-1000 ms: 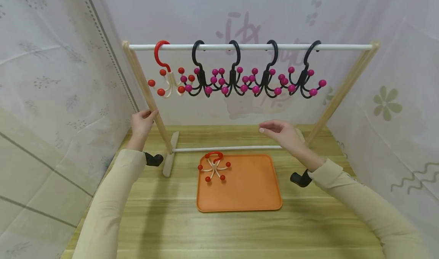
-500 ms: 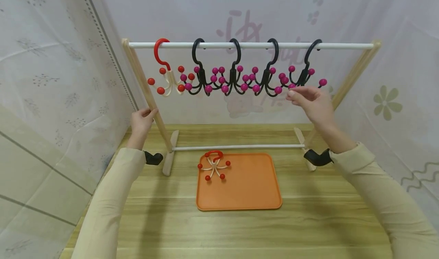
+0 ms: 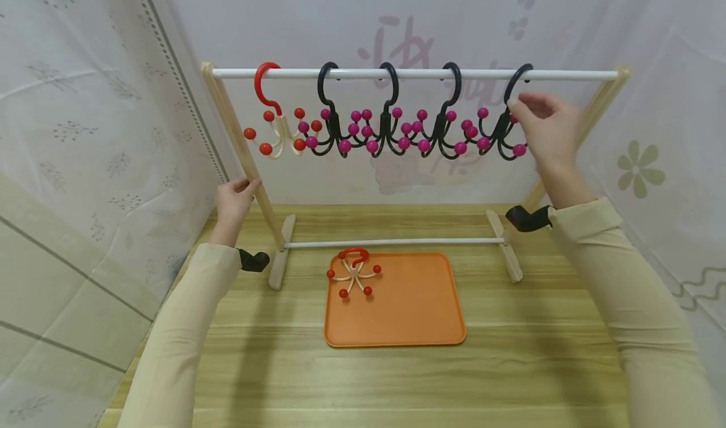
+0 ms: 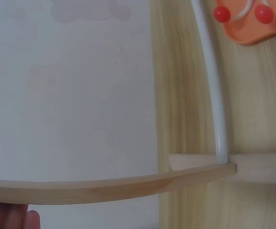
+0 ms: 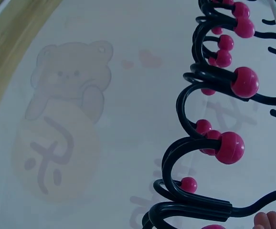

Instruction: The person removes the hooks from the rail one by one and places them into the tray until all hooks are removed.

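Note:
At the left wooden post [image 3: 241, 150] of the rack, my left hand [image 3: 232, 204] grips the wood; fingers [image 4: 9, 217] show against that post in the left wrist view. My right hand [image 3: 547, 132] is raised at the rightmost black hanger [image 3: 501, 128], thumb and fingertips apart beside its neck. In the right wrist view, fingertips [image 5: 273, 220] lie close to the hook; whether they touch is unclear. Three more black hangers with pink balls and one red-hooked hanger [image 3: 282, 132] hang on the white bar [image 3: 416, 74].
An orange tray [image 3: 408, 302] lies on the wooden table [image 3: 397, 384] in front of the rack, with another red-hooked hanger [image 3: 354, 277] at its upper left. A lower white bar [image 3: 397, 243] joins the rack's feet. Patterned cloth hangs behind and at both sides.
My right hand has moved up and to the right, from above the tray's back right to the rightmost hanger's neck. My left hand has stayed on the post.

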A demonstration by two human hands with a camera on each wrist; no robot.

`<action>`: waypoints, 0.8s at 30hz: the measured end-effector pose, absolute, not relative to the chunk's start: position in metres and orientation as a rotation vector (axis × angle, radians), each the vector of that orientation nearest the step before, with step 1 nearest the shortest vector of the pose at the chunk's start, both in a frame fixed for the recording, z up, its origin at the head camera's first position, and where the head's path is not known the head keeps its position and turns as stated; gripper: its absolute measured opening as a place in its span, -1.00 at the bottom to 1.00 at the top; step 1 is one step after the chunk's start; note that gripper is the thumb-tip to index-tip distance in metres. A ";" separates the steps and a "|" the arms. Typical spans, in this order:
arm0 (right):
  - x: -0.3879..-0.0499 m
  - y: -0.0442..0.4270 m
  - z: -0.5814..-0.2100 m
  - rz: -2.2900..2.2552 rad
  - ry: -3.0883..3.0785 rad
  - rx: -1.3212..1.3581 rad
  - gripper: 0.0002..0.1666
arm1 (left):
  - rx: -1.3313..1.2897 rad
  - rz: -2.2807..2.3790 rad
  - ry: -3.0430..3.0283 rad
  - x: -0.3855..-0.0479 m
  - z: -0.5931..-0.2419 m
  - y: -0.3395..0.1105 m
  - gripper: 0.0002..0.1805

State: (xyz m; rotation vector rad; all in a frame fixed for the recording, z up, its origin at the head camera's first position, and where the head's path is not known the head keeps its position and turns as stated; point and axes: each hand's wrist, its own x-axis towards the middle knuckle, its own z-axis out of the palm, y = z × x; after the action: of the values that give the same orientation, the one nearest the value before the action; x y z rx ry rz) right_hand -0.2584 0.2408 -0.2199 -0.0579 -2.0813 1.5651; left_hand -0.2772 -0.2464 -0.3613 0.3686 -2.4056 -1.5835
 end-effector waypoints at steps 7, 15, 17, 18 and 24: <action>-0.271 0.237 -0.213 1.517 -2.148 -0.096 -0.50 | 0.364 -1.579 -2.408 -0.277 -0.362 -0.247 -0.41; -0.282 0.236 -0.212 1.598 -2.112 -0.074 -0.56 | 0.364 -1.567 -2.410 -0.277 -0.362 -0.245 -0.42; -0.282 0.236 -0.211 1.615 -2.097 -0.077 -0.59 | 0.363 -1.564 -2.411 -0.277 -0.362 -0.245 -0.43; -0.282 0.236 -0.211 1.621 -2.091 -0.080 -0.60 | 0.365 -1.562 -2.412 -0.277 -0.362 -0.245 -0.42; -0.280 0.238 -0.211 1.661 -2.084 -0.086 -0.65 | 0.366 -1.569 -2.403 -0.277 -0.361 -0.246 -0.41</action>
State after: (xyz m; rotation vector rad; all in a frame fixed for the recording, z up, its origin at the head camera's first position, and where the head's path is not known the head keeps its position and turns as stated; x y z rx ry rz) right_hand -0.2801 0.2384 -0.2110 -0.0862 -2.0844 1.6614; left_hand -0.2768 -0.2456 -0.3614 0.3659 -2.4034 -1.5694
